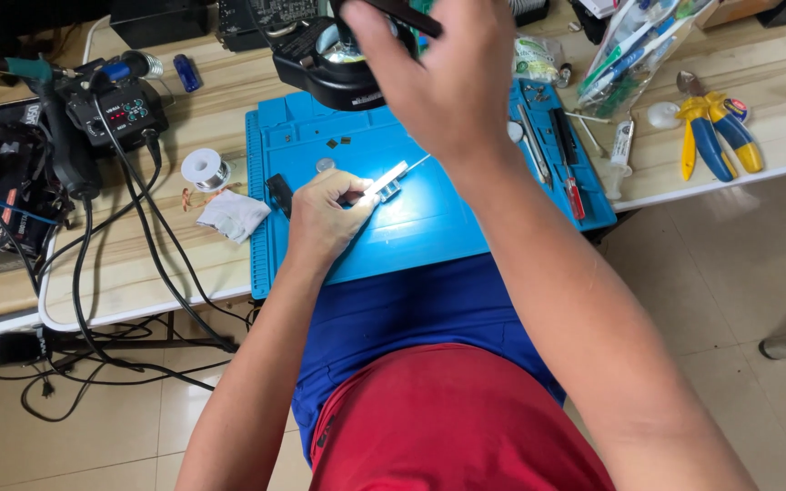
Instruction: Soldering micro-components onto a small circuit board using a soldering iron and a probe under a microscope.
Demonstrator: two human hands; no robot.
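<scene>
Right hand (448,82) fingers over part of black magnifier lamp (338,68)

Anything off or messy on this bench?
Nothing looks damaged or spilled. The left hand holds a small metal part on the blue mat; the right hand is raised at the black magnifier lamp. Mild clutter only: a crumpled white wipe by the solder spool, and tangled cables hanging off the edge.

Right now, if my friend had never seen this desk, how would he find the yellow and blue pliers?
Start at the big blue work mat in the middle of the wooden table, then look past its right edge. The pliers lie there on the bare wood, beside a clear bag of pens. They are the only tool with fat yellow and blue handles.
</scene>
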